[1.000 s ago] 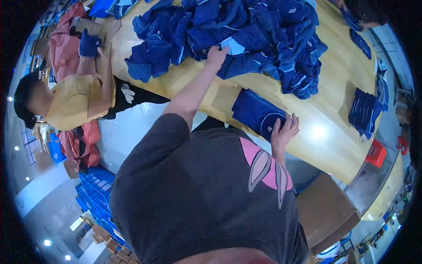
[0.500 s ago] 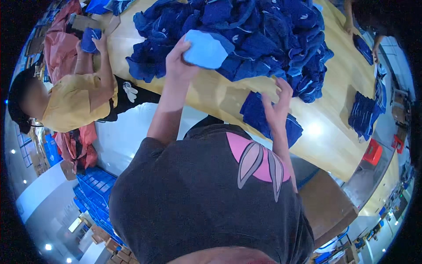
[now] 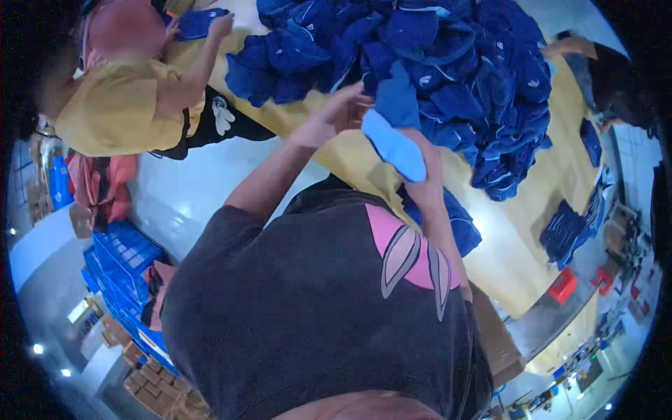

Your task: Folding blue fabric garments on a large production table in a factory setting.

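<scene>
Over the table's near edge, my right hand [image 3: 430, 162] is closed on a light-blue flat piece [image 3: 393, 145], with its fingers along the right side. A dark-blue cloth piece [image 3: 397, 101] sticks up just beyond it; I cannot tell whether the two are joined. To the left, my left hand [image 3: 337, 117] has its fingers stretched toward the light-blue piece, slightly blurred, with nothing visible held in them. Beyond both hands lies a large heap of dark-blue cloth pieces [image 3: 455, 77] with white edging and small white marks. A flat dark-blue stack [image 3: 458, 222] lies partly behind my right forearm.
A co-worker in a yellow shirt [image 3: 115, 105] handles a dark-blue cloth piece [image 3: 199, 24] at the left. Another person's arm [image 3: 570, 47] reaches in from the far right. More dark-blue stacks [image 3: 565, 231] lie on the yellow table [image 3: 511, 273]. Blue crates [image 3: 122, 262] stand at the lower left.
The light-blue piece has passed from my left hand to my right and moved down and right. My left hand has let go and opened. The view has shifted slightly.
</scene>
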Motion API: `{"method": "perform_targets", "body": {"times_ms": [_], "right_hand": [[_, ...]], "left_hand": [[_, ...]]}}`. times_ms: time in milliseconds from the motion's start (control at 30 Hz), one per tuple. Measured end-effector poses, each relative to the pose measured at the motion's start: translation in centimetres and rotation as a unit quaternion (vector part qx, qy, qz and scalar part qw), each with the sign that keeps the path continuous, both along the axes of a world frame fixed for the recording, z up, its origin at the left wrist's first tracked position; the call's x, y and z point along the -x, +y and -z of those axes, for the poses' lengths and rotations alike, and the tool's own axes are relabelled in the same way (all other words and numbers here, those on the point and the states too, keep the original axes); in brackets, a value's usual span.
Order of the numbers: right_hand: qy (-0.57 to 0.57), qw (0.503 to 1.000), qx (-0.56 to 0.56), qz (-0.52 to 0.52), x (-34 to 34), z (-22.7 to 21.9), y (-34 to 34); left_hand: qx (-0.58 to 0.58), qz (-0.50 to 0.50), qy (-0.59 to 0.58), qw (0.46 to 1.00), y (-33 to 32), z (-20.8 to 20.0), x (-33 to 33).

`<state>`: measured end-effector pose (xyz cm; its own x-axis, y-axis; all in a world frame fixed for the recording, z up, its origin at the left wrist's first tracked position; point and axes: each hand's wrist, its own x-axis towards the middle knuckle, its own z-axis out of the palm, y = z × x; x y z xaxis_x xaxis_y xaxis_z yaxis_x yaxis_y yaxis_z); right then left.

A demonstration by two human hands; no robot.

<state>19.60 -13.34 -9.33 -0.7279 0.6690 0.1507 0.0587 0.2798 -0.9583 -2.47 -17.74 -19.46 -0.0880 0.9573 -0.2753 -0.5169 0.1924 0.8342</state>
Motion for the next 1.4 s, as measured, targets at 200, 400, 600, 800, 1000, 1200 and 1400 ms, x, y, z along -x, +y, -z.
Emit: {"method": "perform_targets", "body": {"times_ms": [200,400,600,800,1000,1200,1400], "right_hand": [[-0.045,0.996,-0.069,0.037,-3.2,-3.0,1.1],[0.17,0.975,0.039,-0.138,-3.3,-6.2,0.7],[0.238,0.963,0.073,-0.104,-5.6,-2.3,0.1],[0.063,0.986,0.148,-0.043,-11.9,1.3,4.5],[-0.128,0.971,0.204,0.0,-19.1,6.9,13.4],[-0.339,0.907,0.189,-0.166,-15.7,10.0,11.7],[-0.273,0.921,0.188,-0.206,-16.7,11.0,12.8]], "left_hand": [[0.065,0.134,-0.484,0.862,7.3,4.4,-2.6],[0.192,-0.052,-0.373,0.906,13.1,4.2,-4.4],[-0.023,-0.056,-0.405,0.912,14.9,-0.7,-3.8],[-0.142,-0.07,-0.255,0.954,5.5,-6.2,6.8],[-0.029,-0.315,-0.149,0.937,-4.2,9.7,10.9],[0.118,-0.516,-0.254,0.81,-15.8,26.0,12.6],[0.155,-0.376,0.439,0.801,-12.6,22.9,12.5]]}}
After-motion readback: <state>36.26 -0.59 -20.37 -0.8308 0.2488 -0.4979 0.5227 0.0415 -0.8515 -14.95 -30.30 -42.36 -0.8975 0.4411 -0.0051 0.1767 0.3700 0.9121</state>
